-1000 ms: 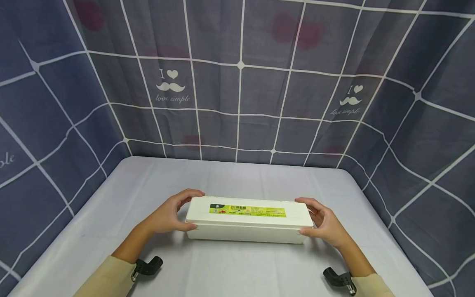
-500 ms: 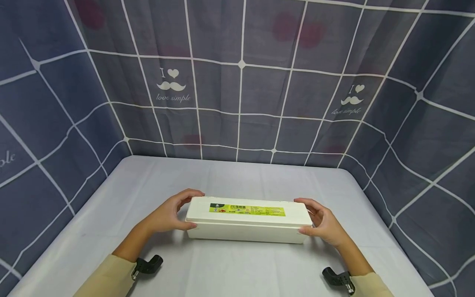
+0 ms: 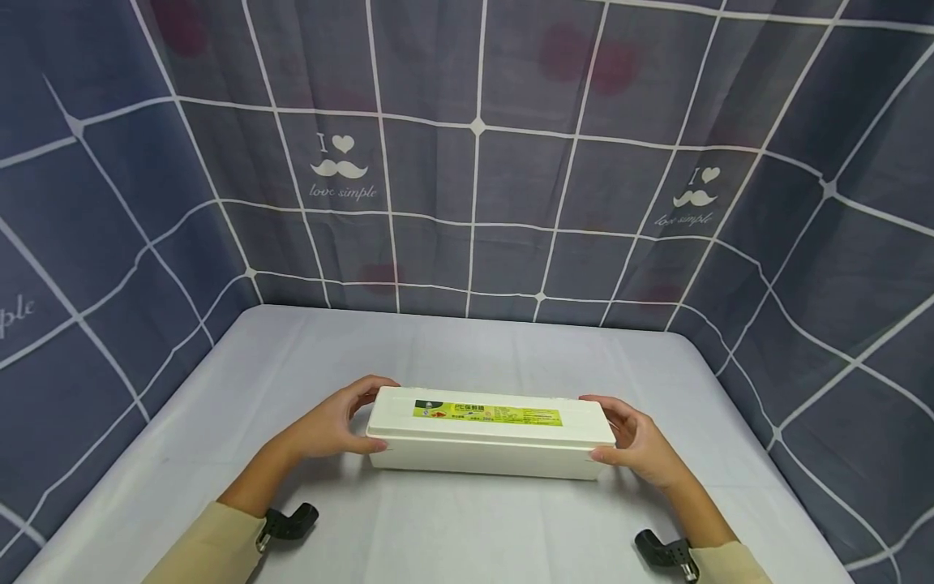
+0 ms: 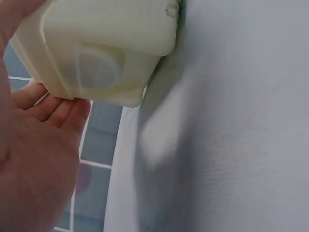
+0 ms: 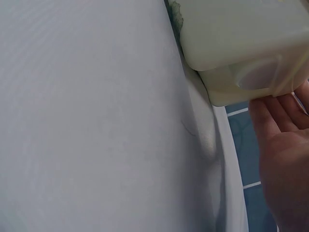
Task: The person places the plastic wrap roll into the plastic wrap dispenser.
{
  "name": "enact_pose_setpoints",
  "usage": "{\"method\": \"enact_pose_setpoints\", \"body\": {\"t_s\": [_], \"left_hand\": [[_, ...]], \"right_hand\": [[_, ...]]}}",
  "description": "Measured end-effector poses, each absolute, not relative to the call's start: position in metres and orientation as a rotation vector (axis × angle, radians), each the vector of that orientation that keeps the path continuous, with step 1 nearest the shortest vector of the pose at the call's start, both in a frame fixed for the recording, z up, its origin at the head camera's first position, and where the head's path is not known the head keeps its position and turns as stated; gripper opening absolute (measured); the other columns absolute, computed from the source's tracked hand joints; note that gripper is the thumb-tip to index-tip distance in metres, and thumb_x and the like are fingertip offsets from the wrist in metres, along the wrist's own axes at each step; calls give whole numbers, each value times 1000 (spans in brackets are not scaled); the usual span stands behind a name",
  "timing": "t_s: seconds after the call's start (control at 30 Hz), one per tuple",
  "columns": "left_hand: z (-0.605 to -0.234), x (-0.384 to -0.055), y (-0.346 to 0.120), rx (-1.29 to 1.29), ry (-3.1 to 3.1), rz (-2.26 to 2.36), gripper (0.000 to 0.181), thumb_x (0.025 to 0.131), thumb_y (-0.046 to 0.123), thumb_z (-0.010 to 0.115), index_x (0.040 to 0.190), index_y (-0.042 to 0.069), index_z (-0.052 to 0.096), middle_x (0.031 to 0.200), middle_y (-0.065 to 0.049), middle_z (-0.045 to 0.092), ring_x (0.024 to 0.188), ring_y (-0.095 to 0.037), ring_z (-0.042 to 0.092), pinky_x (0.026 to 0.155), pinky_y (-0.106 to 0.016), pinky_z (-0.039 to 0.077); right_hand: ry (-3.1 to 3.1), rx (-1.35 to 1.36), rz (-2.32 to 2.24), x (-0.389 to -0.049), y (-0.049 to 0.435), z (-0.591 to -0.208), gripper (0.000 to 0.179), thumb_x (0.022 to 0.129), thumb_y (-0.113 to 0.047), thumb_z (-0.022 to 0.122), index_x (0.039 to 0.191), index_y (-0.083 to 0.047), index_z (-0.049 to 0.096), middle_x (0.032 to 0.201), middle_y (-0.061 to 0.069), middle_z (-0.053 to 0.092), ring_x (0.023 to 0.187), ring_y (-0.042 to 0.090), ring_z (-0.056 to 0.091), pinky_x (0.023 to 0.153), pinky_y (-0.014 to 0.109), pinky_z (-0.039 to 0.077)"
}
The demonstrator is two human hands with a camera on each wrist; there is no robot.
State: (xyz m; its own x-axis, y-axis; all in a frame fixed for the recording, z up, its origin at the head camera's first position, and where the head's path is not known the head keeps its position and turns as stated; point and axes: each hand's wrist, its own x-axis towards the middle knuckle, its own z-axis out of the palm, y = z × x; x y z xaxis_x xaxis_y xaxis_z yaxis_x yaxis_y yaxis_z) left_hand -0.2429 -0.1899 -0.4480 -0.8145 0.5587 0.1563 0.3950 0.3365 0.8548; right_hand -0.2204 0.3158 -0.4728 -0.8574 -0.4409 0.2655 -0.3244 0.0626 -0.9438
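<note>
A long white plastic-wrap box (image 3: pixel 487 459) lies crosswise at the front middle of the white table, lid shut. Its top bears a yellow-green label (image 3: pixel 487 412). My left hand (image 3: pixel 330 423) holds the left end, thumb on the front and fingers at the back edge. At the right end, my right hand (image 3: pixel 636 438) grips it the same way. The left wrist view shows the box end (image 4: pixel 111 24) with a round shape in it, fingers of the left hand (image 4: pixel 41 150) touching the rear side. A similar end (image 5: pixel 236 34) appears in the right wrist view beside the right hand (image 5: pixel 289 159).
White cloth covers the table (image 3: pixel 452 349). A dark checked curtain (image 3: pixel 438 170) encloses the back and both sides. Black camera mounts (image 3: pixel 292 521) sit at both wrists, below beige sleeves (image 3: pixel 212 547).
</note>
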Motion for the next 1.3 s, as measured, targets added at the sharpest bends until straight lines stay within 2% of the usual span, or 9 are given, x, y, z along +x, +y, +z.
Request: {"method": "enact_pose_setpoints", "body": {"t_s": [0.07, 0.17, 0.23, 0.33, 0.6, 0.77, 0.97, 1.3], "left_hand": [[-449, -242, -190, 873, 2435, 1482, 79, 74, 26, 94, 141, 21, 52, 141, 5, 58, 142, -29, 48, 119, -55, 35], [-451, -242, -190, 875, 2433, 1499, 79, 75, 26, 93, 141, 21, 52, 141, 5, 58, 141, -26, 48, 118, -33, 38], [-452, -243, -190, 889, 2419, 1517, 78, 76, 24, 93, 142, 19, 52, 142, 3, 58, 141, -25, 48, 116, -21, 36], [-454, -243, -191, 899, 2385, 1541, 78, 77, 21, 92, 143, 16, 51, 143, -2, 57, 139, -23, 49, 114, -12, 34], [-457, -242, -194, 851, 2250, 1626, 80, 79, 12, 89, 147, 11, 45, 147, -9, 52, 137, -14, 49, 112, -8, 35], [-462, -239, -192, 801, 2231, 1671, 85, 77, 10, 90, 149, 15, 44, 150, -7, 49, 139, -3, 46, 113, -6, 31], [-464, -237, -194, 835, 2156, 1677, 97, 73, 5, 91, 152, 16, 36, 155, -10, 42, 140, 0, 43, 112, -6, 33], [-467, -238, -194, 859, 2156, 1626, 101, 73, 3, 90, 154, 16, 30, 156, -12, 39, 140, 3, 42, 110, -7, 36]], "right_hand": [[2219, -795, -1934, -220, 316, -473, 77, 79, 14, 76, 146, 17, 38, 141, 8, 58, 125, 6, 60, 98, 18, 54], [2216, -790, -1938, -220, 316, -473, 77, 79, 13, 76, 146, 16, 38, 141, 7, 58, 125, 7, 59, 98, 18, 53], [2201, -784, -1951, -220, 317, -473, 76, 79, 13, 76, 146, 16, 38, 142, 6, 58, 126, 7, 59, 98, 19, 54], [2172, -767, -1974, -220, 317, -475, 76, 79, 14, 75, 145, 15, 39, 143, 4, 58, 127, 7, 59, 98, 20, 54], [2187, -710, -1968, -219, 319, -480, 79, 80, 11, 76, 148, 12, 37, 142, -3, 57, 126, 6, 58, 96, 20, 55], [2180, -679, -1970, -217, 321, -479, 84, 78, 9, 79, 150, 12, 34, 143, -7, 57, 128, 4, 56, 98, 20, 55], [2154, -759, -1921, -219, 323, -480, 90, 75, 12, 81, 151, 11, 31, 144, -3, 55, 126, 6, 57, 98, 21, 55], [2324, -789, -1724, -220, 326, -479, 99, 72, 5, 88, 154, -2, 33, 149, 4, 50, 132, 2, 52, 104, 15, 48]]}}
